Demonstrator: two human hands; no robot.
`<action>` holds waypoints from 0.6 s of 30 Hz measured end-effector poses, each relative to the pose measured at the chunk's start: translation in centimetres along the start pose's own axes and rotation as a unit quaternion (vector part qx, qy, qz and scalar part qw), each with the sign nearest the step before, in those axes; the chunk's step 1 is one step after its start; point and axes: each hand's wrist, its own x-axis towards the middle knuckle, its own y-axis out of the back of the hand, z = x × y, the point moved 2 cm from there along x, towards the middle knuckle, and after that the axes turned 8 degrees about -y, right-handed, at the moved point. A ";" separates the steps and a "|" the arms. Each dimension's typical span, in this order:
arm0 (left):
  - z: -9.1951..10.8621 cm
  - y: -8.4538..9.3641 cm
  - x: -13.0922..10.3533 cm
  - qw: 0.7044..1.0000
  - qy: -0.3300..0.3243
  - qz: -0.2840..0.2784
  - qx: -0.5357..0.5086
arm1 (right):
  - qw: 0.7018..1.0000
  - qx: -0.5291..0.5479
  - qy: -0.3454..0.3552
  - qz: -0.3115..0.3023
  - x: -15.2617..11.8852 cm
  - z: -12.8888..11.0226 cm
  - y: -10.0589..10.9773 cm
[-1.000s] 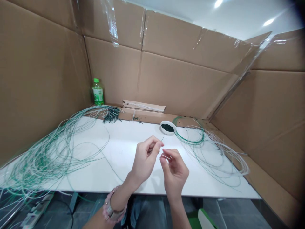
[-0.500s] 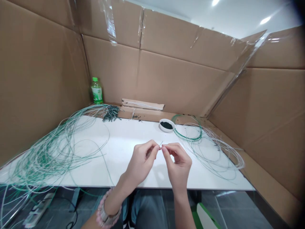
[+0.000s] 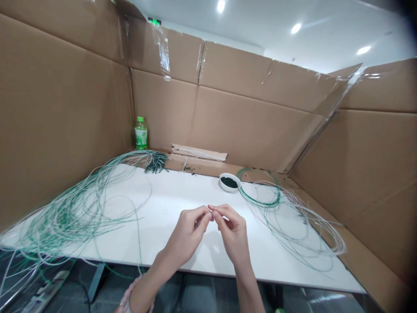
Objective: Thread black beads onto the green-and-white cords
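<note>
Over the front middle of the white table, my left hand is closed in a pinch, its thumb and forefinger pressed together. My right hand pinches too, and its fingertips meet those of the left. A thin cord is between the left fingertips; its end is mostly hidden now. What the right fingers grip is too small to make out. Just beyond the hands stands a white bowl with tiny dark green beads in it.
Loose green and white cords spread over the table's left side, with a dark clump at their far end. More coiled cords lie on the right. A green bottle stands in the back left corner. Cardboard walls enclose the table.
The view has tilted up. My hands have come together, fingertips touching, where a small gap showed before. The cord end that stuck up from the left fingertips is now mostly hidden.
</note>
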 end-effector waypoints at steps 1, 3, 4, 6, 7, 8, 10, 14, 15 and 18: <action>-0.4 0.3 0.0 1.000 0.006 0.001 0.002 | 1.000 -0.020 0.001 -0.019 0.7 0.3 0.6; -1.1 1.6 0.2 1.000 0.011 0.006 0.014 | 0.996 -0.072 -0.004 -0.044 3.3 1.1 2.5; -1.3 2.6 0.4 1.000 0.008 0.009 0.023 | 0.994 -0.104 -0.011 -0.036 5.1 1.6 3.8; -1.4 5.1 1.5 0.999 -0.008 0.021 0.044 | 0.983 -0.180 -0.030 -0.009 9.3 2.9 6.6; -1.1 6.5 2.3 0.998 -0.018 0.029 0.058 | 0.974 -0.221 -0.043 -0.004 11.5 3.7 7.8; -0.7 7.8 3.2 0.996 -0.023 0.041 0.074 | 0.963 -0.263 -0.060 -0.007 13.7 4.5 8.7; 0.5 9.9 5.2 0.990 -0.032 0.061 0.122 | 0.936 -0.338 -0.097 -0.035 17.4 6.4 9.5; 2.7 11.9 8.8 0.972 -0.086 0.053 0.212 | 0.868 -0.451 -0.165 -0.125 21.9 10.4 8.0; 2.9 12.1 9.5 0.969 -0.096 0.052 0.221 | 0.851 -0.473 -0.176 -0.145 22.5 11.2 7.5; 2.4 12.9 10.8 0.964 -0.121 0.070 0.228 | 0.805 -0.526 -0.195 -0.194 23.6 13.3 6.3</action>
